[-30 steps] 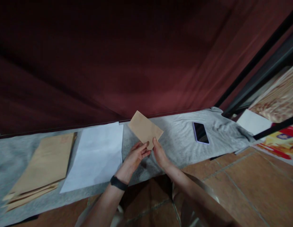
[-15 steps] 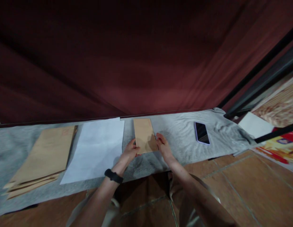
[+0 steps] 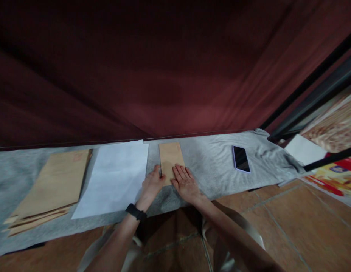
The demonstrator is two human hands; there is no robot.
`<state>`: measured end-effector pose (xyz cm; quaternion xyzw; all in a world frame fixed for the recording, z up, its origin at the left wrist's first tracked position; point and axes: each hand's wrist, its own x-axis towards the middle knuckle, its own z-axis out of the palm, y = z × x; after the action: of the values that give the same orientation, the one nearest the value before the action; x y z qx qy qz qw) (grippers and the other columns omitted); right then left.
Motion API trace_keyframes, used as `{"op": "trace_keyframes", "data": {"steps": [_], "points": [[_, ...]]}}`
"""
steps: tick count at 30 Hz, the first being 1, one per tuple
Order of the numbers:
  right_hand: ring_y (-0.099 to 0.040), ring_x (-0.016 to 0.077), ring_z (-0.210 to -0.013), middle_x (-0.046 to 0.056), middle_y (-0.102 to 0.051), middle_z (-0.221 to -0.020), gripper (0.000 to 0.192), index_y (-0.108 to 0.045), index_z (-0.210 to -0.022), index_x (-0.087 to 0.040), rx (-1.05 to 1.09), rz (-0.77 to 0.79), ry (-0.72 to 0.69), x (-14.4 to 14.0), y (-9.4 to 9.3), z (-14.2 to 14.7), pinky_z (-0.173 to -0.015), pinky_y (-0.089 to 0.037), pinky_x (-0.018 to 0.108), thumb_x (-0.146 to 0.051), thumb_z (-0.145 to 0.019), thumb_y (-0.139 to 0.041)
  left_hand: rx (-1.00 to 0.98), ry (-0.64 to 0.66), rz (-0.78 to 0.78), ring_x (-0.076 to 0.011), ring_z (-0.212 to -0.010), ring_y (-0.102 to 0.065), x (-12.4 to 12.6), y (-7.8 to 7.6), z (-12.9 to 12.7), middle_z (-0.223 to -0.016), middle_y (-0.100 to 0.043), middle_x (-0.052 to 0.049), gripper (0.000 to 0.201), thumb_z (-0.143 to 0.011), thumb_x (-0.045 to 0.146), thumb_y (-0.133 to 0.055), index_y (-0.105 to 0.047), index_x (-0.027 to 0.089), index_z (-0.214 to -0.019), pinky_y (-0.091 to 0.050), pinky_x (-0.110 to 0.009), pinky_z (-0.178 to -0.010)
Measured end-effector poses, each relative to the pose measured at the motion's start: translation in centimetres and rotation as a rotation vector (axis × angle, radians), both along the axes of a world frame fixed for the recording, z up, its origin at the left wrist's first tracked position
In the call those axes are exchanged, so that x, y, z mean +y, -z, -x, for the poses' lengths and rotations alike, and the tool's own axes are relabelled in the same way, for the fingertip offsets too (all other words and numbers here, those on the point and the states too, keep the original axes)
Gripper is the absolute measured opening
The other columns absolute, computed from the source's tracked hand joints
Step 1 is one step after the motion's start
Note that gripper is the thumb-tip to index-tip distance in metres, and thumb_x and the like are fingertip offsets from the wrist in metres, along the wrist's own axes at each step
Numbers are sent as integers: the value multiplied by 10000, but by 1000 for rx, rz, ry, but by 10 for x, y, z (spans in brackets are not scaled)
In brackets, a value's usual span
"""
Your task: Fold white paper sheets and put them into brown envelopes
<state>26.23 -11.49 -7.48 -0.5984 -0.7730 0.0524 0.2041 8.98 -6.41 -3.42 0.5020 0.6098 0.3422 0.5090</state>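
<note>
1. Envelope (image 3: pixel 170 154), brown and narrow, lay flat on the grey cloth (image 3: pixel 209 158) in the head view, about midway between the paper and the phone, its long sides running away from the person. Faint reddish print showed near its far right corner.
2. The right hand (image 3: pixel 188 187) rested palm down on the envelope's near right part, covering that corner; its fingers were stretched out and gripped nothing.
3. The left hand (image 3: pixel 152 185) was at the envelope's near left edge, the thumb on or against it and the index finger pointing forward along the side. Whether those fingers pinched the edge, I could not tell. A black band (image 3: pixel 136 212) circled the left wrist.
4. White paper (image 3: pixel 115 173) lay just left of the envelope, with a slightly uneven stack of larger brown envelopes (image 3: pixel 55 181) beyond it to the left.
5. The phone (image 3: pixel 241 159), dark screen up in a pale purple case, lay well apart on the right.
6. Dark red fabric (image 3: pixel 164 83) hung behind the cloth, and brown tiles (image 3: pixel 308 215) showed in front.
</note>
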Motion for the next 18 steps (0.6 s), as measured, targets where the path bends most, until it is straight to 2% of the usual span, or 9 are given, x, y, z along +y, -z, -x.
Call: {"op": "trace_keyframes", "data": {"steps": [3, 5, 8, 10, 13, 18], "points": [[-338, 246, -1490, 99, -346, -1606, 560, -358, -1552, -160, -7, 1, 9, 1, 1, 1, -1234, -253, 458, -404, -1050, -400, 324, 41, -202, -329, -1139, -620, -2, -7, -5, -1039, -693, -116, 251, -818, 227, -639, -664, 235, -1068, -414, -441, -1059], [-333, 251, -1493, 101, -333, -1611, 565, -354, -1553, -153, -13, 3, 5, 2, 1, 1, -1235, -251, 461, -403, -1048, -402, 310, 122, -325, -320, -1226, -577, -2, -6, -13, -1211, -665, -142, 253, -867, 248, -577, -679, 223, -1097, -356, -435, -1128], [-342, 265, -1487, 125, -347, -1601, 543, -393, -1530, -118, -29, 6, -4, 2, 4, 1, -1234, -253, 474, -335, -1034, -423, 203, 265, -449, -283, -1376, -472, -3, 4, -29, -1401, -594, -127, 341, -896, 298, -553, -665, 219, -1208, -249, -405, -1211], [-350, 277, -1483, 154, -384, -1576, 528, -427, -1509, -95, -43, 6, -15, 2, 6, 1, -1229, -263, 492, -256, -1006, -447, 190, 350, -479, -262, -1447, -394, -5, 13, -38, -1481, -544, -109, 401, -903, 336, -558, -636, 221, -1279, -151, -405, -1248], [-362, 293, -1476, 192, -427, -1543, 537, -443, -1493, -61, -53, 3, -26, 2, 8, 1, -1224, -277, 503, -210, -978, -465, 209, 396, -472, -235, -1497, -315, -3, 24, -46, -1548, -480, -75, 455, -919, 372, -536, -594, 240, -1350, -58, -406, -1263], [-387, 279, -1463, 205, -487, -1503, 537, -462, -1469, -36, -44, 19, -6, 4, 6, 2, -1237, -261, 477, -286, -995, -482, 324, 472, -502, -216, -1508, -295, 29, 30, -51, -1572, -450, -50, 480, -934, 370, -482, -562, 263, -1395, -50, -394, -1259]]}}
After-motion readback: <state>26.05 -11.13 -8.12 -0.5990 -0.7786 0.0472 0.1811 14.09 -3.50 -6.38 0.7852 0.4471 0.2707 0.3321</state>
